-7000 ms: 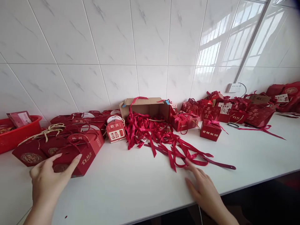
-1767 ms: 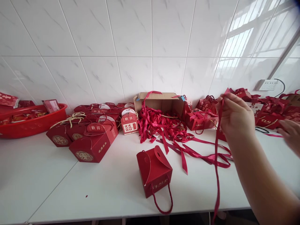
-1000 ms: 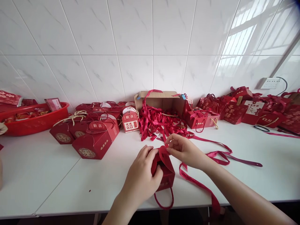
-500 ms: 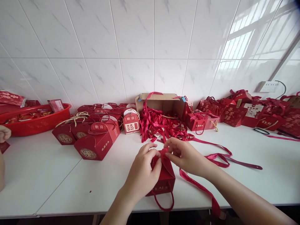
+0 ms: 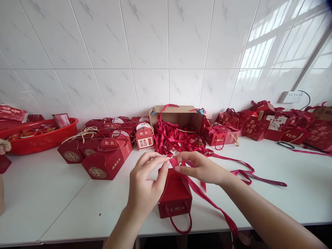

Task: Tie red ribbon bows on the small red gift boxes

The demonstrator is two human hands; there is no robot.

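Note:
A small red gift box (image 5: 175,199) with a cord handle stands near the front edge of the white counter (image 5: 52,197). Both my hands meet just above its closed top. My left hand (image 5: 145,185) pinches a red ribbon (image 5: 207,202) at the box top with thumb and forefinger. My right hand (image 5: 201,167) pinches the same ribbon from the right. The ribbon runs down to the right over the counter's front edge.
A cardboard carton (image 5: 177,116) spilling red ribbons (image 5: 176,138) lies against the tiled wall. Red gift boxes (image 5: 103,155) cluster at left, more at right (image 5: 259,126). A red basin (image 5: 36,136) sits far left, where another person's hand (image 5: 4,147) shows. A wall socket (image 5: 289,97) is at right.
My hands have lifted from the box flaps to pinch the ribbon above the box top. The flaps now look closed, and the ribbon passes over the box.

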